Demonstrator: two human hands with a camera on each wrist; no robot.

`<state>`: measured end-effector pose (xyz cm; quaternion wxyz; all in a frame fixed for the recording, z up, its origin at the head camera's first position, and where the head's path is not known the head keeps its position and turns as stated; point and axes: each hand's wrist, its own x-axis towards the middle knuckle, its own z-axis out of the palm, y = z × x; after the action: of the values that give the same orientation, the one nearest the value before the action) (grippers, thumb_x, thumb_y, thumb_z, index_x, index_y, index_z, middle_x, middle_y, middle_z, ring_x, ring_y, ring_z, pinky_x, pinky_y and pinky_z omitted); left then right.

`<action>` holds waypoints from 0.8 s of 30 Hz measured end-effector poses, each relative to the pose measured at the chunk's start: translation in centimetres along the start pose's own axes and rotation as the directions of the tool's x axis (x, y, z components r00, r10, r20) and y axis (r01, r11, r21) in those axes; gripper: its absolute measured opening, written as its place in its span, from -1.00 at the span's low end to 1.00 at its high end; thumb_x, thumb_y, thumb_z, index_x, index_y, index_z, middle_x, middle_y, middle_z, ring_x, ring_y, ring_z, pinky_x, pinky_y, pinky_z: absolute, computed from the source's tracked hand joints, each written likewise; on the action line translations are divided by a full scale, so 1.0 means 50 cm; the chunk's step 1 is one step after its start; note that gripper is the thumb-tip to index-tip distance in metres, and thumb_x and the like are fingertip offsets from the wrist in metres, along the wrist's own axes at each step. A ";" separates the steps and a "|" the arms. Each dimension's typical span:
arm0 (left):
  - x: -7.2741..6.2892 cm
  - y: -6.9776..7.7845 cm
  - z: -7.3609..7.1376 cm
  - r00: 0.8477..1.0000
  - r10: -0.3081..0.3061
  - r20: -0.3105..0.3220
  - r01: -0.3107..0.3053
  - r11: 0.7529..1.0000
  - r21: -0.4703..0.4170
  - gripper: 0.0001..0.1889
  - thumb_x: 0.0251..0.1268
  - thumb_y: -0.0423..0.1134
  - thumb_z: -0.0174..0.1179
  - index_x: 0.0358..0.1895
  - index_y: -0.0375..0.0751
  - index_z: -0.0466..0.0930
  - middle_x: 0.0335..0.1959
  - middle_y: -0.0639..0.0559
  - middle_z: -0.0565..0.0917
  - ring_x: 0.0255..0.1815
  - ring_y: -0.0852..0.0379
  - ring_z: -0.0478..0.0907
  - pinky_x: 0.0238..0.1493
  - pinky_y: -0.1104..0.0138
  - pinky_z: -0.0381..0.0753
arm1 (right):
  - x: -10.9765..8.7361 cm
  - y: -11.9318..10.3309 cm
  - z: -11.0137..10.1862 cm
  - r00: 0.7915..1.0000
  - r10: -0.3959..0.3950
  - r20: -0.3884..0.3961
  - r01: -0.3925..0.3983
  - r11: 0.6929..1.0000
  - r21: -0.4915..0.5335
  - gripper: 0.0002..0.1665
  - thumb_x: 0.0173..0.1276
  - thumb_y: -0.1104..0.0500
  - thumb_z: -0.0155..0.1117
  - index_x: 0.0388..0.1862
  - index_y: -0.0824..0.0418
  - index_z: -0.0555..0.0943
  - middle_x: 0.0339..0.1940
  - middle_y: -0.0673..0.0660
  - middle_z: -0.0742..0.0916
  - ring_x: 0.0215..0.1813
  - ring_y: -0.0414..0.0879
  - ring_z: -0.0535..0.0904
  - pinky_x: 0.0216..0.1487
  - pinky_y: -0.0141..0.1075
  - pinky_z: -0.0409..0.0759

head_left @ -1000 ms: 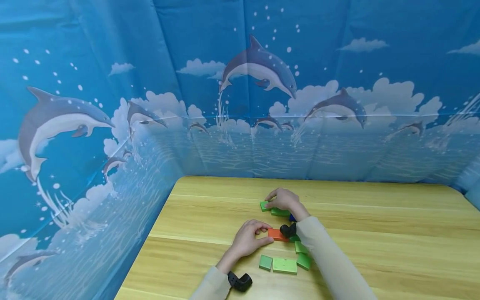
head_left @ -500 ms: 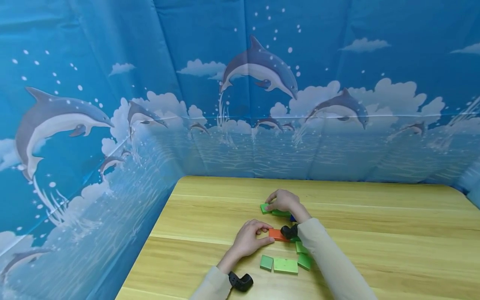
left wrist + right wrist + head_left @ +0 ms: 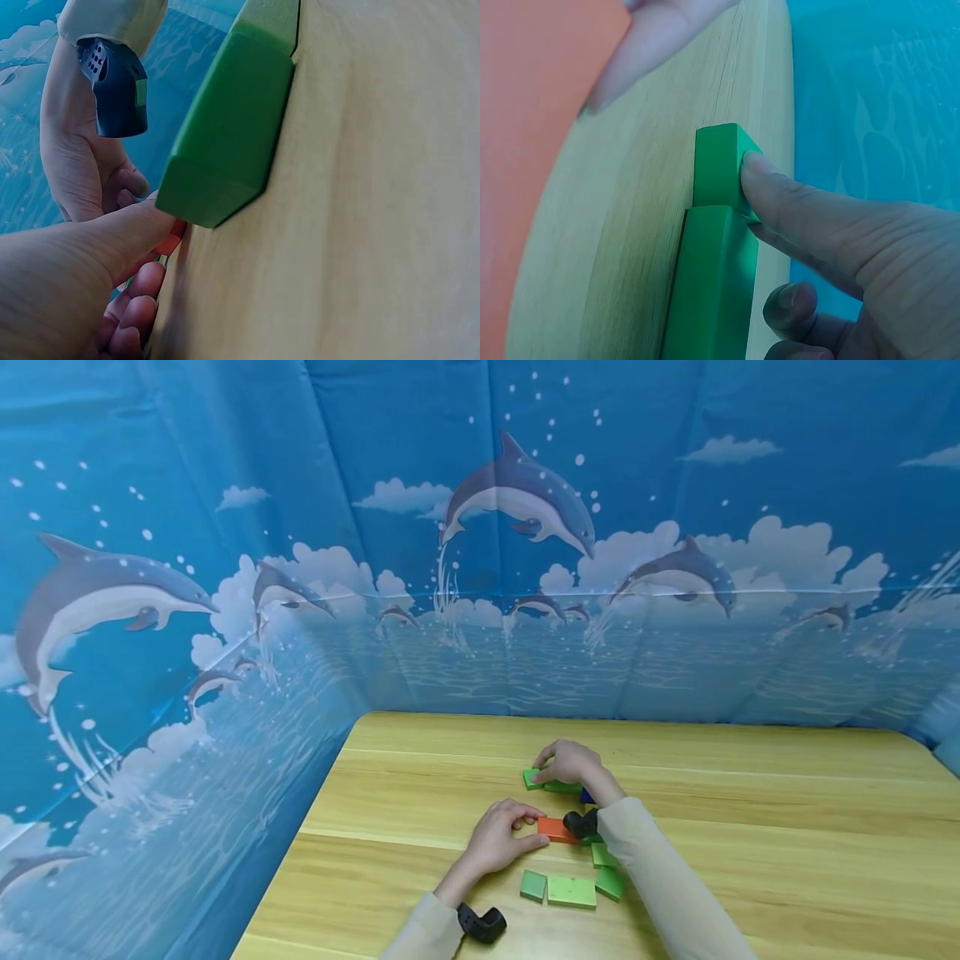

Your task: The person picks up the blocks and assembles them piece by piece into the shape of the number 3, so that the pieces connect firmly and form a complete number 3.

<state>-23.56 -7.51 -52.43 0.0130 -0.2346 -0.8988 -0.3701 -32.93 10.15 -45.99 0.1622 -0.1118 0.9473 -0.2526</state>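
In the head view, my left hand [image 3: 495, 837] holds the left end of an orange rectangular block [image 3: 553, 829] between thumb and index finger. Farther back, my right hand [image 3: 572, 762] pinches a small green block [image 3: 532, 778]. In the right wrist view, the thumb presses on the top of that small green block [image 3: 718, 165], which sits end to end with a longer green block [image 3: 705, 285]. A dark blue block [image 3: 587, 796] shows only partly beneath the right wrist. The right forearm hides the orange block's right end.
Nearer the front lie a small green square block [image 3: 533, 885], a light green rectangular block [image 3: 572, 892] and a green block [image 3: 610, 883]. Another light green block [image 3: 603, 855] sits beside the right sleeve. A blue dolphin-print curtain [image 3: 480, 677] stands behind the wooden table [image 3: 787, 827].
The small green block has shifted slightly nearer and to the right with my right hand, against the longer green block. My left hand stays on the orange block.
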 end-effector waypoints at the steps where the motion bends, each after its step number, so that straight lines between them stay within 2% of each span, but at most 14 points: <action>1: 0.000 0.000 0.000 1.000 0.000 -0.001 0.000 1.000 0.001 -0.65 0.16 0.09 0.30 -0.04 0.07 0.66 -0.32 0.27 0.48 -0.36 0.30 0.32 -0.30 0.43 0.30 | 0.000 0.000 0.000 1.000 0.004 -0.002 -0.004 1.000 0.002 -0.70 0.16 -0.06 0.43 -0.13 -0.03 0.72 0.14 0.17 0.59 0.03 0.11 0.52 -0.11 -0.02 0.47; 11: -0.001 -0.003 0.002 1.000 0.009 -0.005 -0.009 1.000 0.004 -0.66 0.16 0.08 0.30 -0.04 0.06 0.66 -0.33 0.26 0.47 -0.37 0.29 0.31 -0.31 0.43 0.31 | -0.003 0.002 0.002 1.000 -0.004 -0.002 0.004 1.000 0.006 -0.72 0.15 -0.05 0.44 -0.16 -0.02 0.72 0.13 0.16 0.60 0.05 0.12 0.51 -0.05 0.07 0.43; 19: 0.000 -0.003 0.003 1.000 0.007 -0.001 -0.007 1.000 0.011 -0.65 0.17 0.09 0.30 -0.03 0.06 0.66 -0.32 0.28 0.47 -0.36 0.31 0.31 -0.30 0.44 0.31 | -0.008 0.001 -0.005 1.000 -0.006 0.008 0.006 1.000 0.012 -0.73 0.16 -0.10 0.43 -0.19 -0.04 0.73 0.11 0.15 0.60 0.03 0.10 0.51 -0.03 0.06 0.41; 24: 0.000 -0.002 0.001 1.000 0.001 0.000 -0.001 1.000 0.003 -0.65 0.16 0.10 0.30 -0.03 0.06 0.66 -0.31 0.28 0.48 -0.35 0.32 0.32 -0.29 0.44 0.32 | -0.003 0.004 -0.003 1.000 0.002 0.018 -0.003 1.000 0.031 -0.75 0.18 -0.05 0.42 -0.17 -0.04 0.72 0.14 0.15 0.59 0.05 0.10 0.50 0.00 0.07 0.40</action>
<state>-23.60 -7.51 -52.53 0.0138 -0.2351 -0.8992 -0.3686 -32.87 10.42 -45.94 0.1728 -0.1104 0.9420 -0.2659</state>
